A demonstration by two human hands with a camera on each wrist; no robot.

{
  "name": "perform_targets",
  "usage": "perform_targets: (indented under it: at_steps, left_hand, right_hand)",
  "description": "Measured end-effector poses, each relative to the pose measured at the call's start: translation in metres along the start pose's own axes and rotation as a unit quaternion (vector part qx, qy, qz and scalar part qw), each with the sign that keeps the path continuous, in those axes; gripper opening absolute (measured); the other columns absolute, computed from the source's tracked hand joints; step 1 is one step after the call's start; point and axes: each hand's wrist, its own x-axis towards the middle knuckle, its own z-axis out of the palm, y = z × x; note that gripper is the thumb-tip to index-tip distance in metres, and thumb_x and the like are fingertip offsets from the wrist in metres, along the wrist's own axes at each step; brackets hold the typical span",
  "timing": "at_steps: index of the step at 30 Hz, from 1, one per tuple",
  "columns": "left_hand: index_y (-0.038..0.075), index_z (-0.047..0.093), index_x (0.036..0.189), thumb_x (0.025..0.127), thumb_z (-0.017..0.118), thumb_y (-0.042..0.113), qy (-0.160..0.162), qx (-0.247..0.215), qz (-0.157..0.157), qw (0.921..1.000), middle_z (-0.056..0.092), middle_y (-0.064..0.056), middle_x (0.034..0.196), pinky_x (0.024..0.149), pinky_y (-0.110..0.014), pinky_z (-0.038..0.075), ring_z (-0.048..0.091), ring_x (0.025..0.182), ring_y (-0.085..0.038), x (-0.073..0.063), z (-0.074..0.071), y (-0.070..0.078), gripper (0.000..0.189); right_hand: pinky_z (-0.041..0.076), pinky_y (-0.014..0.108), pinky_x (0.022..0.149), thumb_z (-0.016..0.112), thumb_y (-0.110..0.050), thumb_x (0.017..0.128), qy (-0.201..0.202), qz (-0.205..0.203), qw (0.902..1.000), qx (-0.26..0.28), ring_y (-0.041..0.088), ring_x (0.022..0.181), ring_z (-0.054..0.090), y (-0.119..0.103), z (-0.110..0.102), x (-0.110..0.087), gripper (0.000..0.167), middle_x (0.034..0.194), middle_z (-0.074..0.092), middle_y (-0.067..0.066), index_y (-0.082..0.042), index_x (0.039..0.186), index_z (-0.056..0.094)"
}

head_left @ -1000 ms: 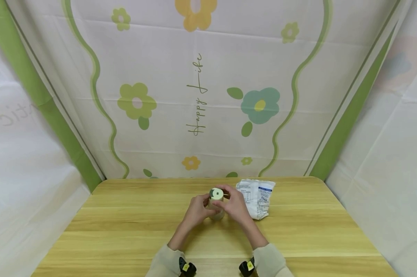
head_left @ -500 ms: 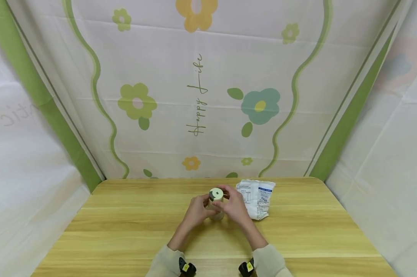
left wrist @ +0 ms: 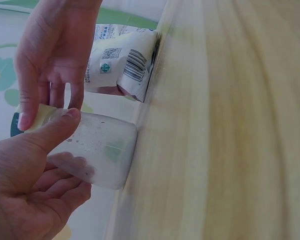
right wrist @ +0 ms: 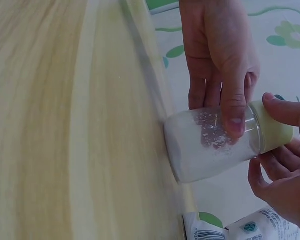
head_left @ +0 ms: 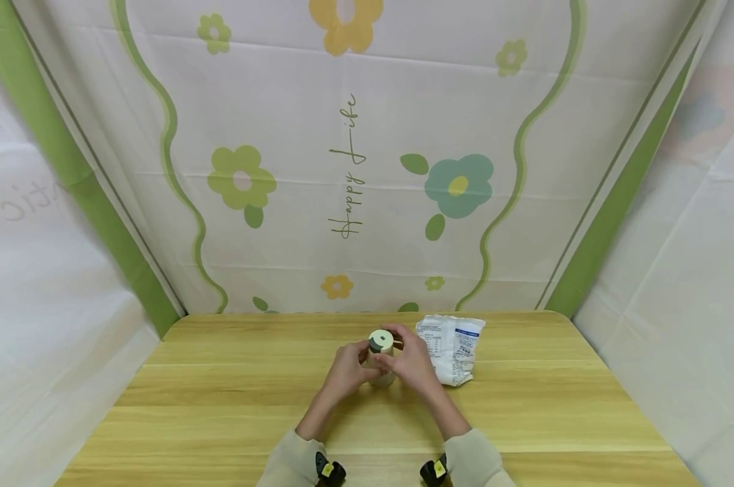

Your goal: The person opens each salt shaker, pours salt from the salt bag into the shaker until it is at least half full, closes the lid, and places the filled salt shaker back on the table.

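A clear jar [right wrist: 190,150] with white powder inside stands upright on the wooden table, just left of the bag. Its pale yellow lid [head_left: 381,337] is on the jar's mouth, with a dark green patch on top. My left hand [head_left: 344,374] grips the jar's body, thumb on the near side and fingers round the far side. The right hand [head_left: 417,363] holds the lid between thumb and fingers. In the left wrist view the right hand [left wrist: 55,50] comes from above onto the lid.
A crumpled white printed bag [head_left: 452,352] stands just right of the jar, close to the right hand. The wooden table [head_left: 233,392] ends at a back edge against a flowered curtain [head_left: 293,257]. Curtains also hang at both sides.
The lid has turned counterclockwise seen from above: its dark green patch moves from the left side toward the front. Both hands stay almost in place.
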Motion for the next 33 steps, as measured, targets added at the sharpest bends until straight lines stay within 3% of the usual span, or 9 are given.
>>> perform_targets:
  at_steps: [3,7,10,14,22,30,33]
  left_hand:
    - [0.007,0.071,0.097,0.078,0.086,0.019,0.0,0.001,-0.003,1.0,0.053,0.001,0.072,0.056,-0.018,0.033,0.04,0.065,-0.005,-0.0005,0.0001,0.0004,0.027]
    - [0.007,0.069,0.096,0.08,0.084,0.017,-0.005,-0.003,-0.003,1.0,0.037,0.002,0.064,0.052,-0.019,0.025,0.03,0.057,-0.005,-0.0008,-0.0002,0.0013,0.024]
    - [0.007,0.07,0.097,0.08,0.084,0.016,-0.006,-0.003,0.0,1.0,0.035,0.003,0.063,0.051,-0.018,0.024,0.029,0.055,-0.005,-0.001,-0.0001,0.0019,0.024]
    - [0.007,0.069,0.093,0.08,0.084,0.016,-0.006,-0.001,-0.005,1.0,0.038,0.003,0.064,0.052,-0.018,0.024,0.03,0.056,-0.005,-0.0009,0.0002,0.0021,0.023]
    - [0.007,0.069,0.092,0.078,0.085,0.015,-0.004,-0.002,-0.011,0.9999,0.044,0.006,0.068,0.054,-0.018,0.028,0.036,0.061,-0.007,0.0,-0.0003,0.0009,0.023]
    - [0.007,0.068,0.092,0.078,0.085,0.018,-0.006,-0.005,-0.01,0.9999,0.044,0.003,0.067,0.052,-0.018,0.026,0.034,0.06,-0.005,0.0,0.0005,-0.0007,0.024]
    - [0.007,0.069,0.093,0.078,0.086,0.018,-0.004,-0.004,-0.009,0.9999,0.059,0.001,0.074,0.056,-0.019,0.039,0.046,0.066,-0.007,0.0001,0.0003,-0.0005,0.024]
  right_hand:
    - [0.054,0.048,0.099,0.084,-0.007,0.078,-0.008,-0.002,1.0,-0.003,0.032,0.115,0.064,-0.0005,-0.0014,-0.0005,0.052,0.123,0.068,0.012,-0.008,0.125,0.064]
    - [0.055,0.048,0.097,0.085,-0.01,0.078,-0.016,-0.011,0.9998,-0.011,0.031,0.116,0.064,0.0005,-0.0013,-0.0004,0.053,0.127,0.066,0.01,-0.011,0.127,0.065]
    - [0.057,0.045,0.094,0.086,-0.013,0.076,-0.006,-0.02,0.9996,-0.021,0.029,0.113,0.065,0.0024,0.0007,-0.0005,0.055,0.127,0.065,0.01,-0.012,0.127,0.065]
    - [0.057,0.042,0.094,0.087,-0.013,0.076,0.008,-0.02,0.9995,-0.022,0.029,0.112,0.066,0.003,0.0022,-0.0007,0.055,0.127,0.066,0.013,-0.01,0.127,0.065]
    - [0.055,0.042,0.098,0.085,-0.009,0.077,-0.01,-0.003,0.9999,-0.012,0.031,0.116,0.065,-0.0004,-0.0008,-0.0005,0.061,0.128,0.066,0.015,-0.004,0.133,0.06]
    - [0.056,0.042,0.096,0.087,-0.011,0.076,0.002,-0.005,0.9999,-0.012,0.029,0.112,0.067,0.0011,0.0007,-0.0011,0.053,0.12,0.069,0.01,-0.008,0.124,0.066]
    - [0.056,0.042,0.096,0.086,-0.011,0.077,0.002,-0.006,1.0,-0.007,0.03,0.112,0.068,-0.0008,0.0002,-0.0014,0.051,0.12,0.07,0.011,-0.008,0.124,0.066]
